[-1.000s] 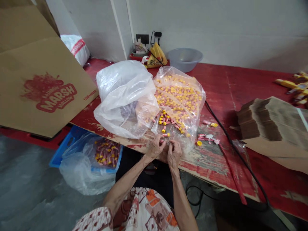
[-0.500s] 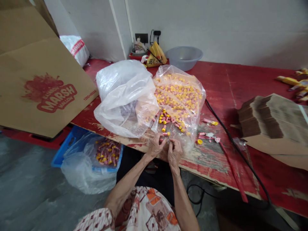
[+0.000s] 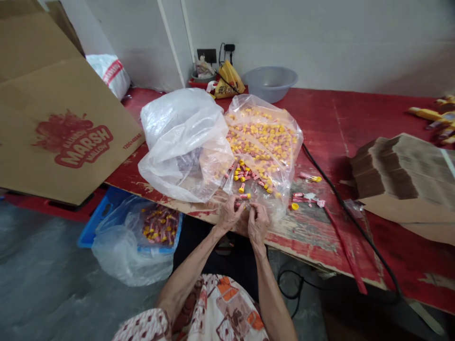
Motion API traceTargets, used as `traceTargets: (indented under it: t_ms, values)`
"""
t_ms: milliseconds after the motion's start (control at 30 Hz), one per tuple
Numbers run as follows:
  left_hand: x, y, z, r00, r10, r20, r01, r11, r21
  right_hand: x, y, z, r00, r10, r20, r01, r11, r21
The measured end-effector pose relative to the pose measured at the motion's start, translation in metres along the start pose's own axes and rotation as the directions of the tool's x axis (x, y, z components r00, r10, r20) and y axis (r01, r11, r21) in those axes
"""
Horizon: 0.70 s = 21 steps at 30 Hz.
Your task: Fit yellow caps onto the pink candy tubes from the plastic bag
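At the table's front edge, my left hand (image 3: 229, 215) pinches a small pink tube (image 3: 237, 204), with a speck of yellow by the fingertips. Close beside it, my right hand (image 3: 258, 223) has thumb and fingers pressed together; what they hold is too small to make out. Just beyond the fingers lies a pink tube with a yellow cap (image 3: 245, 196). A clear plastic bag (image 3: 289, 142) full of such yellow-capped tubes spreads out ahead, several of them loose at its mouth. To its left slumps a white translucent bag (image 3: 181, 123).
A loose yellow cap (image 3: 295, 206) and scraps lie right of the bag, near a black cable (image 3: 334, 192). Stacked cardboard (image 3: 408, 180) stands at right, a big carton (image 3: 67, 118) at left. Below sits a blue crate (image 3: 85, 237) with bagged tubes. Behind is a plastic basin (image 3: 272, 83).
A bit of yellow now shows between my fingertips. Both hands stay in nearly the same place; the view has shifted slightly.
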State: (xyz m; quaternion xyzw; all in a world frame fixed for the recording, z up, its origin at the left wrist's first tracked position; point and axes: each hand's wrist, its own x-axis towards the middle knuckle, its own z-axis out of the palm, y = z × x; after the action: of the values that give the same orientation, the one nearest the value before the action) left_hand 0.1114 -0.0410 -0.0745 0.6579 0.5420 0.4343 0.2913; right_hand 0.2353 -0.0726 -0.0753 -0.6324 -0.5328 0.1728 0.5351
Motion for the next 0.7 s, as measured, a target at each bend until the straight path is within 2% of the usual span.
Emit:
traceTargets:
  t_ms: [700]
  values:
    - [0.0003, 0.0019, 0.0004, 0.998, 0.036, -0.055, -0.038, 0.998, -0.049, -0.0001, -0.0005, 0.0000, 0.997, -0.067, -0.028, 0.066, 0.998, -0.015]
